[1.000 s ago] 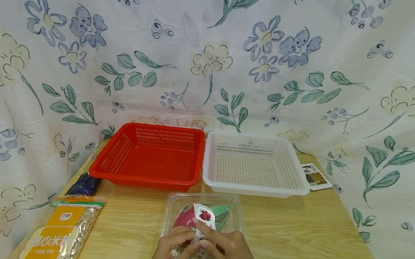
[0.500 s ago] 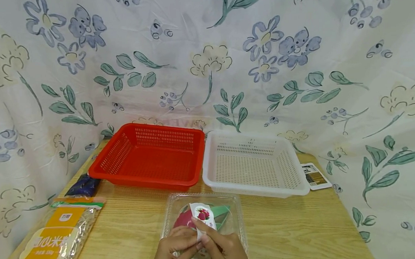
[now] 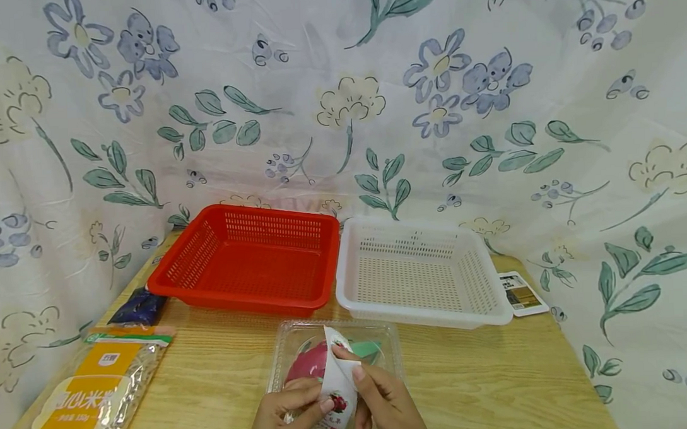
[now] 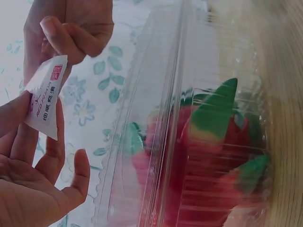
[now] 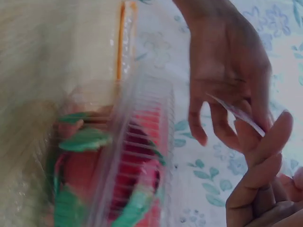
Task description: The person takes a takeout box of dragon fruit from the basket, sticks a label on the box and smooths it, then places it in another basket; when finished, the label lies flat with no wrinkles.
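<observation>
My left hand (image 3: 285,415) pinches the lower part of a white strip of stickers (image 3: 336,391) printed with red dragon fruit. My right hand (image 3: 392,405) holds the strip's bent upper part, its thumb on a folded-over corner. In the left wrist view a sticker (image 4: 47,99) shows red and black lettering under my left thumb. The strip (image 5: 239,114) appears edge-on between both hands in the right wrist view. Behind the hands stands a lidded clear plastic box (image 3: 282,330); a pink dragon fruit (image 3: 310,362) with green leaf tips lies inside it, partly hidden by the strip.
A red basket (image 3: 244,304) and a white basket (image 3: 421,313) stand side by side at the back of the wooden table (image 3: 474,374). An orange-and-clear food bag (image 3: 94,387) and a dark blue packet (image 3: 139,307) lie left. A white card (image 3: 522,293) lies right.
The strip has turned more upright and bent, with a second printed fruit now showing lower down. My right hand has shifted right and up, its thumb now on the folded corner.
</observation>
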`<state>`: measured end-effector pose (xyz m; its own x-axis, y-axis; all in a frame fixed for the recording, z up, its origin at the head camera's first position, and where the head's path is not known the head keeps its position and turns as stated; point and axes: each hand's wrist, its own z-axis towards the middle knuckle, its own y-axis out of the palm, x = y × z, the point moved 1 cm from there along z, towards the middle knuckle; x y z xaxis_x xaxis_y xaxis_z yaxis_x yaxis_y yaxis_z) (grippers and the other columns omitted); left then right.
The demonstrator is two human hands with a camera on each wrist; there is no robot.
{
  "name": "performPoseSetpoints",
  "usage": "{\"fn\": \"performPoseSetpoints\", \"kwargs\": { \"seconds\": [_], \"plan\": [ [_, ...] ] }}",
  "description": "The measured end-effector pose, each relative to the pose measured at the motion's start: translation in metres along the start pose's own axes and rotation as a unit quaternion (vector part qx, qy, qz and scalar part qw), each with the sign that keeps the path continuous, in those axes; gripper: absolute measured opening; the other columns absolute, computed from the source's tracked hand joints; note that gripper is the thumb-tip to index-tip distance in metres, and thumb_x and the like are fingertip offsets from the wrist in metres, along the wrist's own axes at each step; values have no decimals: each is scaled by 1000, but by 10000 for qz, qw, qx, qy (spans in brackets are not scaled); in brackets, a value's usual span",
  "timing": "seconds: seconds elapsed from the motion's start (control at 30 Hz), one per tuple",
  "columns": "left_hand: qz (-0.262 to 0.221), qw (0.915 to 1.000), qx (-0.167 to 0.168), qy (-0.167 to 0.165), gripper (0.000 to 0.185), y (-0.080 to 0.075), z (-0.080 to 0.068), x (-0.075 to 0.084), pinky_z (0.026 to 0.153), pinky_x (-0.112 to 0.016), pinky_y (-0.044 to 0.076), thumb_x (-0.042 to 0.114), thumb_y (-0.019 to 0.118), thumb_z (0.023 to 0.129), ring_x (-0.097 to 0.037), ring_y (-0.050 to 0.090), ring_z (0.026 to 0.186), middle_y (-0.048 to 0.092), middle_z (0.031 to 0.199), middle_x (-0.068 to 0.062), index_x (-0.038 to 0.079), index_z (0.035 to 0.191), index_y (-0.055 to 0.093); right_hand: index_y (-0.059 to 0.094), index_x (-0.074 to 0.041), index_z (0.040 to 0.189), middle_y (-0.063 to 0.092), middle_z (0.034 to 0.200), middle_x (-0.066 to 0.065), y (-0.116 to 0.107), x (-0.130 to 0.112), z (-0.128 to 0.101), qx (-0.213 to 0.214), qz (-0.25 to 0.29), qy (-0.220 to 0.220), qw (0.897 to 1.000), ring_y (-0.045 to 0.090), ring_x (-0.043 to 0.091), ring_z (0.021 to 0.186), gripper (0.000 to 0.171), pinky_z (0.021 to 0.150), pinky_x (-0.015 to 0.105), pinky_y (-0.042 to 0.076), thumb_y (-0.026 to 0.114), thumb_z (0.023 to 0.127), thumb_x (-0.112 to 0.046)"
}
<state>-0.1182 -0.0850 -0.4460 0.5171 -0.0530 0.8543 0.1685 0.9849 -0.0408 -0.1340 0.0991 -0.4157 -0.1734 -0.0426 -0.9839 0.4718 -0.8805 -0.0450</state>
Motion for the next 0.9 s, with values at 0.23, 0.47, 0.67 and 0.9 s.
{"fn": "performPoseSetpoints", "kwargs": {
  "seconds": [0.23, 0.47, 0.67, 0.9],
  "plan": [
    [131, 9942, 107, -1063, 22, -6, -3, 4, 68, -28, 58, -5, 66, 89, -3, 66, 87, 73, 100, 8, -3, 110, 74, 48, -8, 147, 66, 94, 25, -14, -5, 2, -261, 39, -98, 9996, 60, 28, 44, 42, 43, 26, 49, 28, 110, -11],
    [499, 9828, 687, -1639, 19, -19, -8, 3, 72, -23, 53, -4, 67, 88, -4, 68, 84, 76, 84, 5, -5, 106, 72, 47, 2, 144, 71, 92, 28, -32, -7, 4, 41, -110, -369, 9993, 61, 24, 44, 42, 42, 26, 46, 25, 110, -10],
    [572, 9675, 1663, -1817, 24, -45, -10, 2, 73, -20, 54, -7, 69, 86, -3, 68, 88, 77, 83, 1, -6, 109, 70, 55, -3, 140, 76, 85, 12, -41, -5, 10, 778, -1459, -906, 9821, 55, 3, 41, 37, 42, 20, 43, 36, 108, -7],
    [560, 9233, 2629, -2742, 23, -87, -12, -8, 67, -19, 56, 8, 72, 91, -3, 70, 78, 75, 83, 11, 21, 110, 71, 67, -16, 130, 60, 61, -4, -41, 19, 29, 1639, -6022, -2630, 7358, 24, -4, 44, 43, 41, 7, 19, 40, 107, -40]
  ]
}}
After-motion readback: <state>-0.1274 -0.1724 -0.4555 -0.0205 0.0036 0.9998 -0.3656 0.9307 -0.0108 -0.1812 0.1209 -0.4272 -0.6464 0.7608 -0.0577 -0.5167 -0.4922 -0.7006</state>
